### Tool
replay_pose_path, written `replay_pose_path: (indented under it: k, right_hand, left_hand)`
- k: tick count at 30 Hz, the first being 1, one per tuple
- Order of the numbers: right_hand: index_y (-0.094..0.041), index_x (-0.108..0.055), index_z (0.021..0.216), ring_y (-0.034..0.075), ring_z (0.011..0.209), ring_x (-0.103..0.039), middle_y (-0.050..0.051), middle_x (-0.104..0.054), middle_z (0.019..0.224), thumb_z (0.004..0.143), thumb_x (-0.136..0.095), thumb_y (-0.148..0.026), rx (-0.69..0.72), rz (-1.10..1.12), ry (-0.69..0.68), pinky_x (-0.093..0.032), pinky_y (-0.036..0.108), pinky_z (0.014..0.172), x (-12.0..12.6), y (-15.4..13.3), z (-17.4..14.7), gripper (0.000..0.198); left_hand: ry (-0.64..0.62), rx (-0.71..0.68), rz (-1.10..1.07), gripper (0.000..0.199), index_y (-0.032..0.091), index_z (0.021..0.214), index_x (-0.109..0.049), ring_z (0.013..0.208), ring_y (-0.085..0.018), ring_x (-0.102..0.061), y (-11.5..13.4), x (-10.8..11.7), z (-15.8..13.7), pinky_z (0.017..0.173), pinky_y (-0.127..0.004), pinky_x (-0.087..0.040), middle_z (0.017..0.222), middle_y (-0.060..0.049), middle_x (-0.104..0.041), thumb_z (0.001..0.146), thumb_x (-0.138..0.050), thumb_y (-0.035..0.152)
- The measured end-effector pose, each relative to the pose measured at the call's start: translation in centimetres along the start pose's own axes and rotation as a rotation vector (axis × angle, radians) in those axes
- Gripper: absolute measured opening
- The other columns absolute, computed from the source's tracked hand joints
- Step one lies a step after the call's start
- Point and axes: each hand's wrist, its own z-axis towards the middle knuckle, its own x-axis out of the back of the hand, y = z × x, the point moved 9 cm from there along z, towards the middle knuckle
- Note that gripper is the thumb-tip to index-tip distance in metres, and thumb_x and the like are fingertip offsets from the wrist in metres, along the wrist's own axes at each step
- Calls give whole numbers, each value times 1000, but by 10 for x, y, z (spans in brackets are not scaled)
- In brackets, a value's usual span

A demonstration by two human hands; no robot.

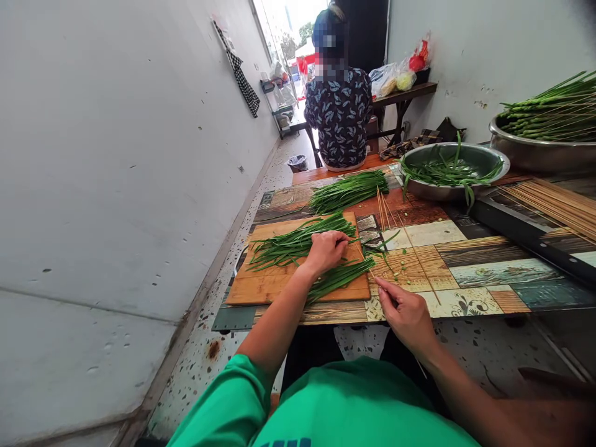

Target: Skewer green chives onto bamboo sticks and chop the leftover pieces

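Note:
A wooden cutting board (261, 288) lies before me with a loose pile of garlic chives (288, 245) on it. My left hand (328, 249) is over the pile, its fingers closed around the cut ends of some chives. Nearer to me, a smaller bunch of chives (342, 279) rests at the board's front right. In my right hand (406, 310), just off the board's right edge, a thin bamboo skewer (371, 270) is pinched; its far end points toward my left hand. Whether its tip touches any chives I cannot make out.
Behind the board lie another chive bunch (349, 191) and several loose skewers (384, 211). To the right are a steel bowl of greens (454, 189), a large knife (535, 239), a skewer pile (559, 205) and a basin (535, 152) of skewered greens. A person (339, 118) sits beyond the table.

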Motion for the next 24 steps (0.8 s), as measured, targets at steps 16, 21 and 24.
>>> replay_pose_path:
  k: [16, 21, 24]
  right_hand:
    - [-19, -73, 105, 20, 89, -71, 6, -72, 101, 87, -48, -28, 6, 7, 11, -59, 28, 78, 1, 0, -1, 32]
    - [-19, -73, 105, 20, 88, -71, 6, -72, 101, 87, -48, -29, 0, 12, 10, -59, 27, 77, 1, 0, -1, 32]
    - [-20, -73, 105, 21, 89, -71, 6, -72, 101, 87, -48, -29, 5, 12, 9, -59, 28, 78, 1, 0, -1, 32]
  left_hand:
    - [9, 8, -11, 19, 21, 94, -72, 94, -18, -64, -2, -2, 0, 87, -31, -43, 99, -3, -73, 85, -55, 21]
    - [15, 11, -17, 20, 21, 94, -72, 94, -18, -64, -2, -2, 0, 86, -31, -44, 98, -3, -73, 85, -55, 21]
    - [14, 8, -16, 20, 21, 94, -72, 93, -18, -64, -2, -2, -1, 86, -30, -44, 98, -3, -73, 85, -55, 21]
